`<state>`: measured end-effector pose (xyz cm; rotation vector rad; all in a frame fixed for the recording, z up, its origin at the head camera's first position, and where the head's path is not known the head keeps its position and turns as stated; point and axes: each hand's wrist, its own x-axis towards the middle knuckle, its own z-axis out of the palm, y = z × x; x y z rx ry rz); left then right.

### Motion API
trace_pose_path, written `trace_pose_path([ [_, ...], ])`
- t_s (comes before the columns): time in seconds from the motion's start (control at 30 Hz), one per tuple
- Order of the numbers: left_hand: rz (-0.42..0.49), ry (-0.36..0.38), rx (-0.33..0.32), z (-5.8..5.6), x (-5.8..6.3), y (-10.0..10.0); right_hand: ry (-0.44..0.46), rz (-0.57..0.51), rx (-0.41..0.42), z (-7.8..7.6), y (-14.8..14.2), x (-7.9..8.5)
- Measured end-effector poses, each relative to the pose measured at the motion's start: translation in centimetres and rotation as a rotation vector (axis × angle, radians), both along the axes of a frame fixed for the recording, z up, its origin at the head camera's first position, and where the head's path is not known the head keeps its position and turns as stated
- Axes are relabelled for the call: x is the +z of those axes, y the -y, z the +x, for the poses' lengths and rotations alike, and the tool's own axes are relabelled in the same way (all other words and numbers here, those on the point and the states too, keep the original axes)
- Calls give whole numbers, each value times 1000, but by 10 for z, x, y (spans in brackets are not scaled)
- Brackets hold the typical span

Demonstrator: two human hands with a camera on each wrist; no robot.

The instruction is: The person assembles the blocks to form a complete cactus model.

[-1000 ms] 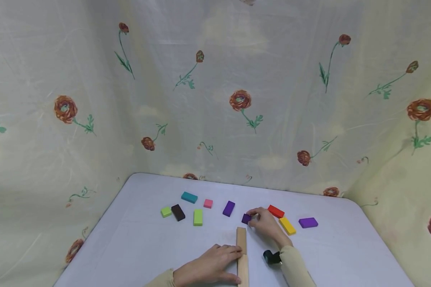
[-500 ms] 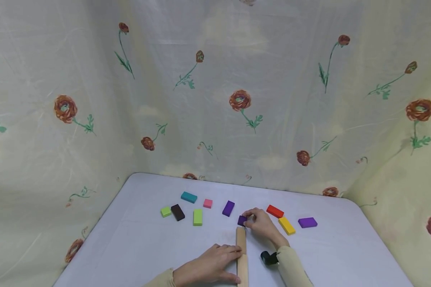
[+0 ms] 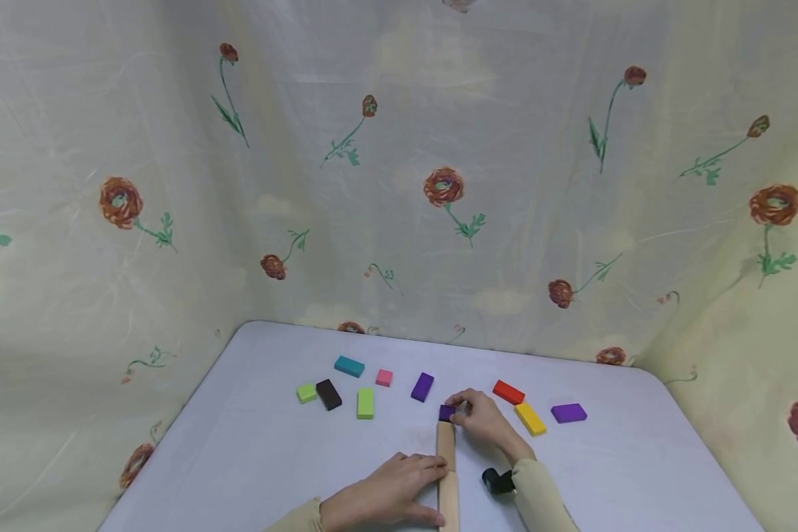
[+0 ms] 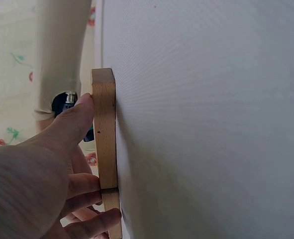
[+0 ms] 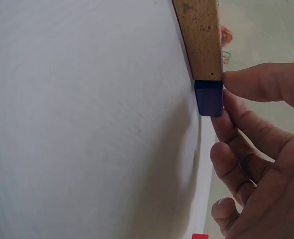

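Note:
In the head view, two pale wooden blocks (image 3: pixel 447 447) lie end to end in a straight line. My left hand (image 3: pixel 389 489) rests against them, its fingers at the joint and its thumb at the nearer block; the left wrist view shows the thumb touching the long wooden block (image 4: pixel 105 134). At the far end, my right hand (image 3: pixel 484 420) pinches a small dark purple block (image 3: pixel 446 413). In the right wrist view, this purple block (image 5: pixel 209 98) meets the wood's end, with thumb (image 5: pixel 256 82) and fingertips along one side.
Teal (image 3: pixel 349 366), pink (image 3: pixel 384 378), lime (image 3: pixel 366 403) and dark brown (image 3: pixel 329 394) blocks lie left on the white table (image 3: pixel 239 458). Another purple block (image 3: pixel 422 386) lies beyond my hands. Red (image 3: pixel 508 392), yellow (image 3: pixel 530 419) and violet (image 3: pixel 568 413) blocks are right. Floral cloth surrounds the table.
My right hand has brought the small purple block left and slightly nearer, from beside the wooden row to its far end. My left hand has stayed in place.

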<state>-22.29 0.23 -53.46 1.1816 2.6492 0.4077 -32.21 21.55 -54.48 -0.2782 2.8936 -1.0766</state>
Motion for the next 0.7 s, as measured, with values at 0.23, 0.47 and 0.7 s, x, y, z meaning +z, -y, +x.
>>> trace_pose_path([
  [0.23,0,-1,2,1,2,0,18,-12,7,2,1,1],
  [0.47,1,8,2,1,2,0,28,-7,16,4,1,3],
  [0.7,-3,8,4,1,2,0,38,-6,25,3,1,2],
])
